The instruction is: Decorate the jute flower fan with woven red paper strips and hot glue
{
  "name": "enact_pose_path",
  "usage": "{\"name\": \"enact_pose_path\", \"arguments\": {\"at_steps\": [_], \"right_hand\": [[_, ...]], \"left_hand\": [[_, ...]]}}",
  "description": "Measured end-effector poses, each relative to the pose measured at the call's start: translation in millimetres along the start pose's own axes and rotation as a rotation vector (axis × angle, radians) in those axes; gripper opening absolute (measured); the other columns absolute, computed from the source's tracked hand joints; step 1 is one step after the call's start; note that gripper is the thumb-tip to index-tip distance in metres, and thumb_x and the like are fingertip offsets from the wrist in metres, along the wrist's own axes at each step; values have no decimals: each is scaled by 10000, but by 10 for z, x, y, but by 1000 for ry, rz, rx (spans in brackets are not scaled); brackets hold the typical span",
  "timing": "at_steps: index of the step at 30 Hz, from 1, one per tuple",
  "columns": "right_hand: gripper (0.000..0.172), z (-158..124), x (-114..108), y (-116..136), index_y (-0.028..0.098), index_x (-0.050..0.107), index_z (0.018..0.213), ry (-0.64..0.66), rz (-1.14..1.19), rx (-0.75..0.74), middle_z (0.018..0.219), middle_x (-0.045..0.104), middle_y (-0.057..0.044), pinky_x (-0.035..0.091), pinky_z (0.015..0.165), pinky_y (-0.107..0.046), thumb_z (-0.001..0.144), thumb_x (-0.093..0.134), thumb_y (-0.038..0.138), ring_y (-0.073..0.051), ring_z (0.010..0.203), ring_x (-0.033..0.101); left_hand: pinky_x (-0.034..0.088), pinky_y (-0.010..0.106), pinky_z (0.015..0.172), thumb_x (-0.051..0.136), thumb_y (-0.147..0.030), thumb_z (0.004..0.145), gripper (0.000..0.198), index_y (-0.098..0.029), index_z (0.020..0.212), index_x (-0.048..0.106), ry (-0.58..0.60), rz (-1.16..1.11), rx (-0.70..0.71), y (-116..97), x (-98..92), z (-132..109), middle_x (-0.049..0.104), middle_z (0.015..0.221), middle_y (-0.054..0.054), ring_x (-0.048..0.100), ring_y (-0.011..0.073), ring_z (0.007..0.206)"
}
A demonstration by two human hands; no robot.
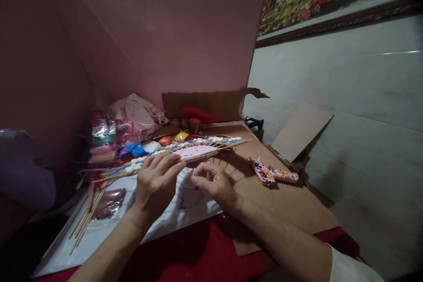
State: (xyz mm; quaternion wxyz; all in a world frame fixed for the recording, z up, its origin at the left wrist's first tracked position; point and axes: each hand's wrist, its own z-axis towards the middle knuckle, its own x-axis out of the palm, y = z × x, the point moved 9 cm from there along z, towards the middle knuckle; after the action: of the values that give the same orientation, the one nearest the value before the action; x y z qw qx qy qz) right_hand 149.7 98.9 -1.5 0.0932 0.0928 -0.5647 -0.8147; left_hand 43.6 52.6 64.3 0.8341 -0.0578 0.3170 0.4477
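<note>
A long craft piece of thin wooden sticks (132, 167), dotted with white, yellow and blue blobs, is held up over the table. On its near side is a pale pink panel (197, 153) with small red marks. My left hand (157, 180) grips the piece at the panel's left end, thumb below and fingers on top. Just right of it, under the panel, my right hand (213, 183) has thumb and forefinger pinched together; whatever is between them is too small to make out.
Loose sticks (86, 216) and a brown packet (109, 204) lie at left on white board. Colourful clay packets (136, 149) sit behind. A flower-patterned object (274, 174) rests on brown cardboard (287, 202) at right. A pink partition (185, 35) stands behind.
</note>
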Motion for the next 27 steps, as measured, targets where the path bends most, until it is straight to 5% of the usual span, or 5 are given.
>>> {"name": "enact_pose_path", "arguments": {"at_steps": [11, 19, 27], "right_hand": [[82, 2, 1, 79, 200, 597, 625, -3, -162, -87, 660, 547, 18, 379, 690, -280, 706, 607, 199, -156, 723, 497], [107, 23, 19, 23, 187, 581, 619, -46, -112, -67, 638, 557, 17, 386, 673, -271, 724, 582, 204, -144, 684, 510], [116, 70, 26, -95, 179, 571, 624, -97, -27, 23, 593, 548, 24, 381, 549, -242, 716, 583, 247, -119, 562, 490]], "left_hand": [[436, 382, 737, 618, -49, 742, 196, -184, 882, 644, -120, 4, 129, -70, -59, -31, 698, 885, 91, 590, 258, 871], [441, 367, 740, 550, -140, 827, 56, -172, 790, 578, -106, -223, -146, 99, 73, -25, 649, 833, 81, 570, 205, 796], [443, 371, 736, 513, -135, 859, 65, -171, 814, 545, -99, -287, -157, 59, 101, -19, 608, 829, 77, 534, 205, 816]]}}
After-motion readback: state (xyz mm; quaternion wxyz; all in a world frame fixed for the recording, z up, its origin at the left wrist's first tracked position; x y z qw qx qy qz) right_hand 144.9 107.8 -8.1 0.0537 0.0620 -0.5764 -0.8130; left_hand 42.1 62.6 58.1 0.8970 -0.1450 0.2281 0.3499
